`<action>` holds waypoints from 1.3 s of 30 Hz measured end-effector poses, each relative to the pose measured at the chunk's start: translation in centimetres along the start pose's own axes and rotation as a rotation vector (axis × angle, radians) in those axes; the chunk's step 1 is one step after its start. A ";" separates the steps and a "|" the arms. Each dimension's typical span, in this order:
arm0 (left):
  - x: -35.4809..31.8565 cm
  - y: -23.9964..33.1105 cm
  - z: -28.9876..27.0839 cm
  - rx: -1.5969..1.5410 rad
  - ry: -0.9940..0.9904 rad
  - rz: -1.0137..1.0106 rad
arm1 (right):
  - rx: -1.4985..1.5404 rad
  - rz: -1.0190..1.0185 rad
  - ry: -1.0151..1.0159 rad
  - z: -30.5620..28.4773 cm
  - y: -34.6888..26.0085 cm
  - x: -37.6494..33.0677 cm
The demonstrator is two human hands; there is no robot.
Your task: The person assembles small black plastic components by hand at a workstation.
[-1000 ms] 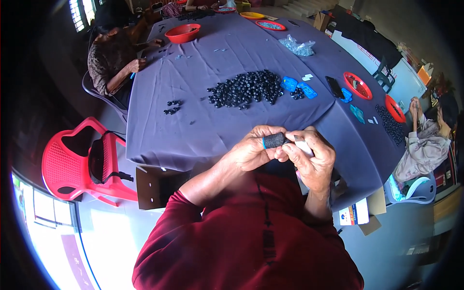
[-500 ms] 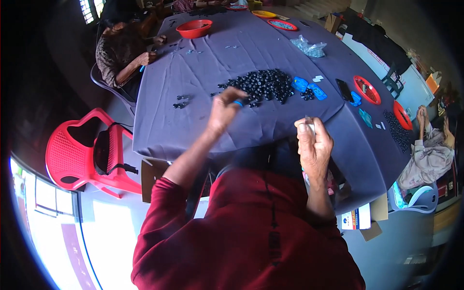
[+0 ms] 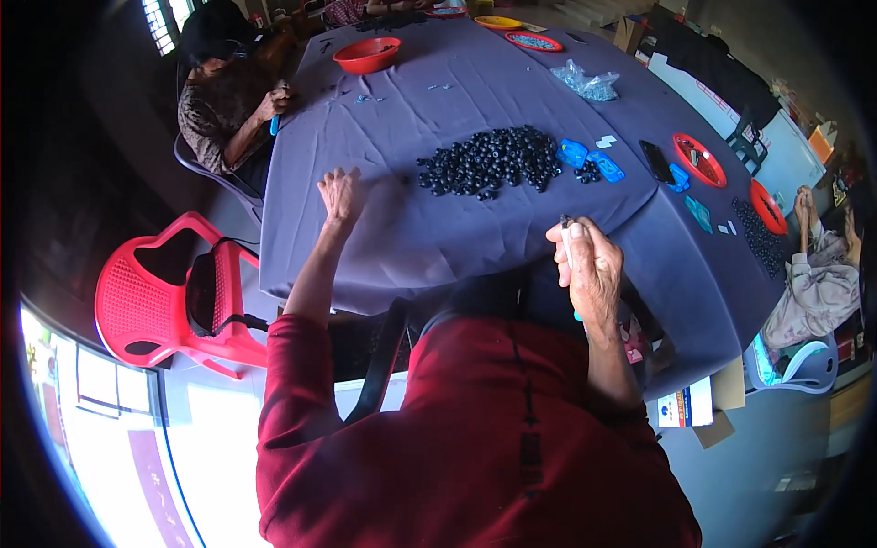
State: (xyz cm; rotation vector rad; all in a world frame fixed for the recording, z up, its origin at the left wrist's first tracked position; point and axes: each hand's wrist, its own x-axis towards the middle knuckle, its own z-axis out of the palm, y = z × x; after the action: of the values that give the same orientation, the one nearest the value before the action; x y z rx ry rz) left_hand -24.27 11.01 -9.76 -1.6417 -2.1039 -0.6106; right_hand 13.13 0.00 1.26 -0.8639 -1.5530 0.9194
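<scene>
My left hand (image 3: 341,194) is low over the near left part of the cloth-covered table, palm down with its fingers apart. It covers the spot where a few small dark pieces lay. In front of me my right hand (image 3: 592,272) is closed around a slim tool (image 3: 577,316), whose teal end shows below the palm. A small dark piece (image 3: 565,221) shows at the fingertips of that hand. Between and beyond my hands is a heap of small round black parts (image 3: 489,162). What kind of tool it is, I cannot make out.
Blue plastic pieces (image 3: 605,167) and a phone (image 3: 656,162) lie right of the heap. A red basin (image 3: 367,57), a clear bag (image 3: 586,82) and red trays (image 3: 699,160) stand farther off. People sit at left and right. A red chair (image 3: 169,292) stands left.
My left hand has moved left from the heap's edge to the spot with small dark pieces. A dark piece now shows at my right fingertips. The person at left has raised a hand.
</scene>
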 end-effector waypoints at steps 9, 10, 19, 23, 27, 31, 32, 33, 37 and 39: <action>6.4 5.9 6.1 -0.419 -0.165 0.051 | 0.033 0.033 0.051 0.0 0.3 0.2; 6.5 5.4 7.2 -0.379 -0.153 0.085 | 0.031 0.021 0.029 0.3 0.2 0.2; 6.0 8.2 7.2 -0.255 -0.141 0.113 | 0.004 0.029 -0.050 -0.1 1.5 0.0; 5.7 7.4 5.7 -0.441 -0.041 -0.022 | 0.032 0.000 -0.081 0.2 1.1 0.2; 3.0 12.5 -2.5 -2.070 -0.339 0.060 | 0.030 -0.067 -0.079 -0.3 0.9 0.3; -1.4 18.1 -10.5 -2.584 -0.619 0.141 | 0.117 -0.022 -0.090 -0.8 0.3 0.0; -2.2 18.9 -12.0 -2.584 -0.651 0.193 | 0.130 -0.045 -0.121 -1.0 0.1 0.0; -2.9 19.4 -12.5 -2.708 -0.711 0.254 | 0.127 -0.081 -0.132 -1.0 -0.1 -0.1; -5.2 20.6 -14.5 -2.707 -0.842 0.253 | 0.081 -0.123 -0.133 -1.4 -1.3 -0.8; -5.9 21.0 -14.7 -2.730 -0.815 0.323 | 0.038 -0.137 -0.132 -1.5 -2.4 -1.2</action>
State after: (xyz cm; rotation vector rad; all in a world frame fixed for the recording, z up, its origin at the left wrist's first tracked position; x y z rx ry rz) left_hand -1.83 2.50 1.01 0.9197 -0.2481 1.2234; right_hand 14.66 -1.97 3.11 -0.6714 -1.6807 0.9185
